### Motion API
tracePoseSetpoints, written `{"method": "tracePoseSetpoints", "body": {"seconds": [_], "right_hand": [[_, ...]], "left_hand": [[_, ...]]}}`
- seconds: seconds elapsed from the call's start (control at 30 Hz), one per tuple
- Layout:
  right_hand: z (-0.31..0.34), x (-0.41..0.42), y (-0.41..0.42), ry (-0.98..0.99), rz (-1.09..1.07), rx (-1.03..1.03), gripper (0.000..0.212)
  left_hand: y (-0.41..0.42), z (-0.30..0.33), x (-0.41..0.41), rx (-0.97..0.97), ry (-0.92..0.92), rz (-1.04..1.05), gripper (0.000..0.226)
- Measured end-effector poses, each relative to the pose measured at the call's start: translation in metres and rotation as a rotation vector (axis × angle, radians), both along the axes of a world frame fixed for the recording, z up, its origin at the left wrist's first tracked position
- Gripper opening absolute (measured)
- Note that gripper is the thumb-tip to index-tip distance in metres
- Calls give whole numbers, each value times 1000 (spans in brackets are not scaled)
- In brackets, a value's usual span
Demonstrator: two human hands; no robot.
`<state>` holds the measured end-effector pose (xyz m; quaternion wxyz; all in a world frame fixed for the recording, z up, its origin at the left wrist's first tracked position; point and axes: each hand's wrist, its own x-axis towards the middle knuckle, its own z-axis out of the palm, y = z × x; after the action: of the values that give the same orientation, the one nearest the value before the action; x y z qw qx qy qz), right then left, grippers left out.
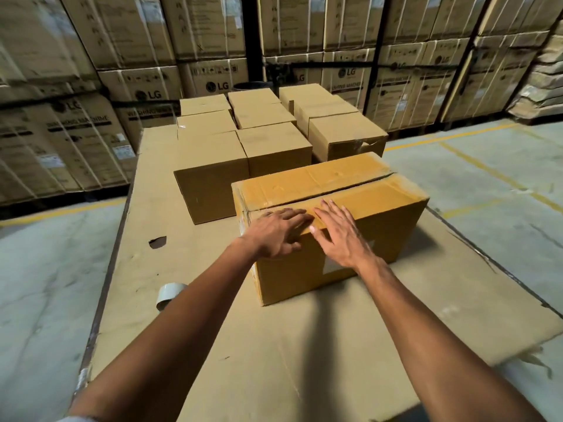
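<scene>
- Two bare forearms reach up from the lower edge of the frame to the middle, where both hands meet on one box.
- Left hand (278,231) lies flat on the box's near top edge, its fingers (300,216) straight and released, gripping nothing.
- Right hand (341,236) rests just beside it, fingers (330,208) spread and straight over the taped seam, also released.
- The long cardboard box (350,184) sits in the middle of the frame on the cardboard-covered bench (274,345), flaps closed, and a pale label shows on its front face.
- A tape roll (169,295) lies on the bench at lower left, well apart from the box.
- Small plain boxes (268,141) stand packed together behind the box.
- Tall strapped cartons (146,86) line the top of the frame.
- A grey floor (487,178) with yellow lines shows at right.
</scene>
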<state>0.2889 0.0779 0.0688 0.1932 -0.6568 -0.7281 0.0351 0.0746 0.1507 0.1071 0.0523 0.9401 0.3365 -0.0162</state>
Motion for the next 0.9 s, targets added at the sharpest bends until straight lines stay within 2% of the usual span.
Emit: {"method": "tracePoseSetpoints", "body": {"seconds": [0.1,0.23,0.33,0.53,0.8,0.9], "right_hand": [[-3,13,11,-149,27,29,90],[-11,52,15,-275,-170,53,108],[-15,69,17,-269,-212,43,106],[-18,72,46,-250,-139,45,102],[-15,57,94,-290,54,-42,75],[-13,49,111,-263,105,-19,77]], "left_hand": [[11,-6,-15,10,23,62,85],[2,-13,-6,79,6,141,82],[-12,-20,10,145,-30,241,82],[-10,-31,17,195,-36,369,76],[16,-31,7,222,-72,577,71],[32,-30,4,213,-85,653,70]]}}
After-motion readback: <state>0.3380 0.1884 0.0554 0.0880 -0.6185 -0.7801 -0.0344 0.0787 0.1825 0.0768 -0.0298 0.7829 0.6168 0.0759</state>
